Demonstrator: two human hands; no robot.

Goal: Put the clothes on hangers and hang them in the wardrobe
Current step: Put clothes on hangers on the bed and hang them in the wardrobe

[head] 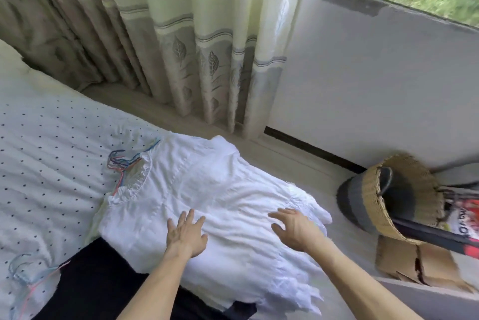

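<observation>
Two hands, left hand and right hand, fingers released and spread, lying flat on white dress on bed. Beyond left fingers, coloured hangers at neckline; behind fingers, black garment.

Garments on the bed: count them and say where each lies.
2. The white garment lies spread across the bed; the black garment lies at the near edge, partly under the white one. Others may be hidden beneath.
</observation>
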